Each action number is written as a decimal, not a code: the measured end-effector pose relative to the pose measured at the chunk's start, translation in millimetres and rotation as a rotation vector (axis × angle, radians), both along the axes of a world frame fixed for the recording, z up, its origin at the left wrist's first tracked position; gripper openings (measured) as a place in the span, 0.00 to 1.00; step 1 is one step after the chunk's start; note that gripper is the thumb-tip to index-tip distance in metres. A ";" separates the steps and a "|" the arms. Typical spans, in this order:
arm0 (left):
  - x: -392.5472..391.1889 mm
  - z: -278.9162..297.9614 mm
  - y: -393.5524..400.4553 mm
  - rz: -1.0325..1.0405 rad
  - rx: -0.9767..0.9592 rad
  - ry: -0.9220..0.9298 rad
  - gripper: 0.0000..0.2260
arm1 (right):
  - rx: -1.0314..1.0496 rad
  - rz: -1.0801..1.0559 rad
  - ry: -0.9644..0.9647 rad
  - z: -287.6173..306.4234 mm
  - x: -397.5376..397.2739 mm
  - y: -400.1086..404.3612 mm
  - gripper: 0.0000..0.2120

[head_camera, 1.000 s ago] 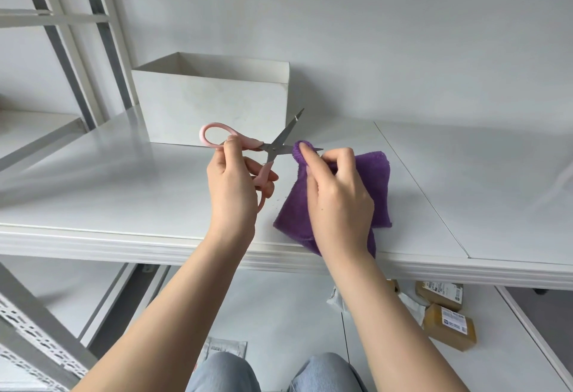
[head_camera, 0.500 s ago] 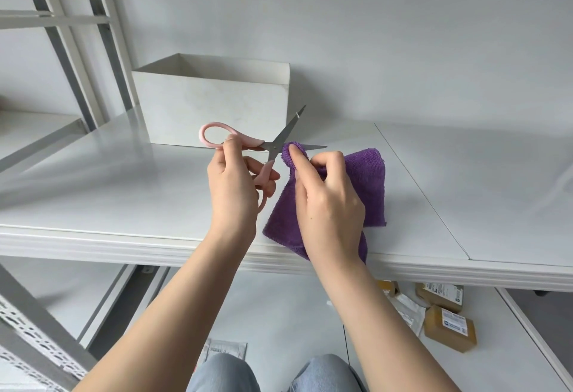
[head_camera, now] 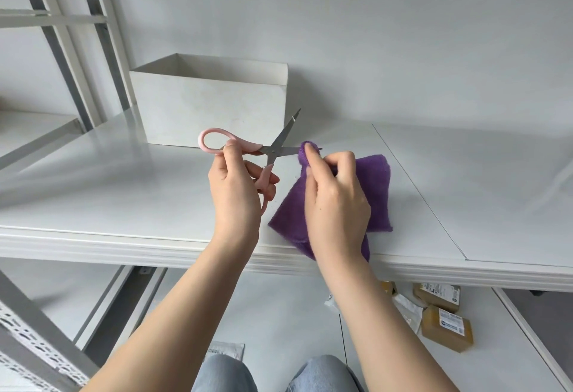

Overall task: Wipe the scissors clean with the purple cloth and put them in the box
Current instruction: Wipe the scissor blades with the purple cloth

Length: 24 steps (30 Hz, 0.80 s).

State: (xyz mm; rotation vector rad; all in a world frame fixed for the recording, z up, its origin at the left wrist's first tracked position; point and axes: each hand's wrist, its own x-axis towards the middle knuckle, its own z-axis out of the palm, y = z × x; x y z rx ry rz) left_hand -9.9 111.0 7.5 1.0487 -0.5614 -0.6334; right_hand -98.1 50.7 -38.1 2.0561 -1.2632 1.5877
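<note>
A plain pale wall and a white table (head_camera: 130, 205) set the scene, with grey metal shelving uprights (head_camera: 62, 60) rising at the far left. Toward the back of the table stands an open white box (head_camera: 210, 106), its mouth clear to receive the scissors once they are cleaned. In front of it, held above the table, the left hand (head_camera: 235, 193) grasps the pink-handled scissors (head_camera: 273, 151) by their handles, thumb on the upper loop and fingers curled round the lower one, with the blades spread apart, apparently so that each edge can be reached separately. One blade points up and away toward the box; the other runs level to the right, where the right hand (head_camera: 335, 202) pinches a fold of the purple cloth (head_camera: 376, 187) round it near the tip, only the very point showing past the fabric. The rest of the cloth hangs down from that hand, its lower end draping over the table's front edge. The wiping appears to be under way on the lower blade, the upper one bare of the cloth, and the scissors are not yet in the box. Below the table at right, brown labelled parcels (head_camera: 446, 326) lie on a lower surface.
</note>
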 end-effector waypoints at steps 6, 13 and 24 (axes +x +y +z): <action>0.4 0.9 -0.6 0.007 -0.011 -0.011 0.11 | 0.012 -0.018 -0.033 1.4 -10.9 -11.3 0.15; 0.6 1.0 -2.6 -0.002 0.002 -0.028 0.10 | 0.009 -0.024 0.006 0.3 -15.4 -12.6 0.16; 3.0 -1.7 -2.7 0.007 0.013 -0.013 0.10 | -0.027 -0.061 0.059 0.3 -16.6 -16.6 0.18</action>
